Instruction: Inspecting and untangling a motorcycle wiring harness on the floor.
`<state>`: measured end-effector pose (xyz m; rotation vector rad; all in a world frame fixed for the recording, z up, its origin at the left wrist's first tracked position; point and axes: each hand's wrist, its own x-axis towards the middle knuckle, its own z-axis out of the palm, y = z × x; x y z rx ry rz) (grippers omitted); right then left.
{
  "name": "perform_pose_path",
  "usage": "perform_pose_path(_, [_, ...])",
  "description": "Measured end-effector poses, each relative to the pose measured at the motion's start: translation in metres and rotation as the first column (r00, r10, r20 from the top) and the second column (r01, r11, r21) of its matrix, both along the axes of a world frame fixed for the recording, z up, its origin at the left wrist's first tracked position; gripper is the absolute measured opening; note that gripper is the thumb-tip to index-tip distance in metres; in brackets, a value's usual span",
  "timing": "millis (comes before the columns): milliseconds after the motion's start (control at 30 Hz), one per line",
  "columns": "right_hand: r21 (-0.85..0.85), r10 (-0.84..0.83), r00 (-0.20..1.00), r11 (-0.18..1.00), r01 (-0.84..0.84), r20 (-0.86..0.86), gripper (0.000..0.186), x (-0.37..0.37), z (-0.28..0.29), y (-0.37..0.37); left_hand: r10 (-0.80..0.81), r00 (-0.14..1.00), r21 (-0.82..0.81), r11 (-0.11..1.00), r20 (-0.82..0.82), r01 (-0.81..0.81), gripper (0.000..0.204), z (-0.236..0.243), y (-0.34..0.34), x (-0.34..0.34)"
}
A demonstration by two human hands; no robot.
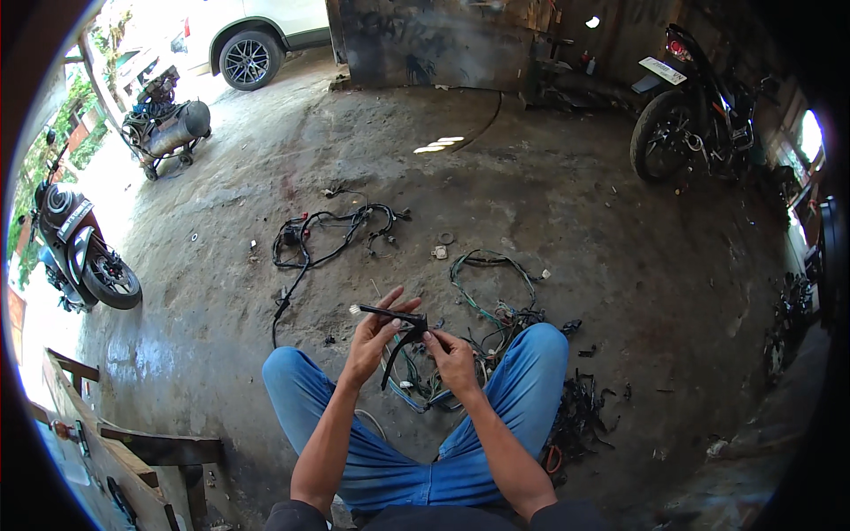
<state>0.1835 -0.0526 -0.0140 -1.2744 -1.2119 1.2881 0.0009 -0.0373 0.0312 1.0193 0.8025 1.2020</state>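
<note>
Between my raised knees I hold a black-sleeved piece of wiring harness point(405, 331) up off the floor. It forks, with one arm pointing left to a pale tip and another hanging down. My left hand point(368, 347) steadies the left arm between thumb and fingers, the fingertips reaching out behind it. My right hand point(455, 361) pinches the black junction at its right end. Below both hands lies a tangle of green, blue and black wires point(496, 336), partly hidden by my hands and legs. Whether the held piece joins this tangle, I cannot tell.
Ahead to the left, a black wiring harness point(341, 232) sprawls on the concrete. Black scraps point(580, 409) and orange-handled scissors or pliers point(553, 458) lie by my right leg. A wooden bench point(159, 447), motorcycles point(81, 243) point(686, 124), a compressor point(173, 128) and a car point(252, 44) stand around.
</note>
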Motion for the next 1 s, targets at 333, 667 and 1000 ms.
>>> perform_pose_path(333, [0.357, -0.075, 0.875, 0.927, -0.115, 0.478, 0.019, -0.009, 0.005, -0.005, 0.374, 0.81, 0.151, 0.927, -0.451, -0.344, 0.028, -0.01, 0.004, 0.004])
perform_pose_path(667, [0.477, -0.153, 0.857, 0.871, -0.117, 0.491, 0.016, -0.023, 0.016, -0.016, 0.5, 0.823, 0.08, 0.863, -0.27, -0.498, 0.033, -0.016, 0.006, 0.025])
perform_pose_path(1000, [0.508, -0.098, 0.877, 0.843, -0.179, 0.471, 0.026, -0.022, 0.012, -0.016, 0.603, 0.567, 0.289, 0.785, -0.561, -0.549, 0.042, -0.042, 0.008, 0.031])
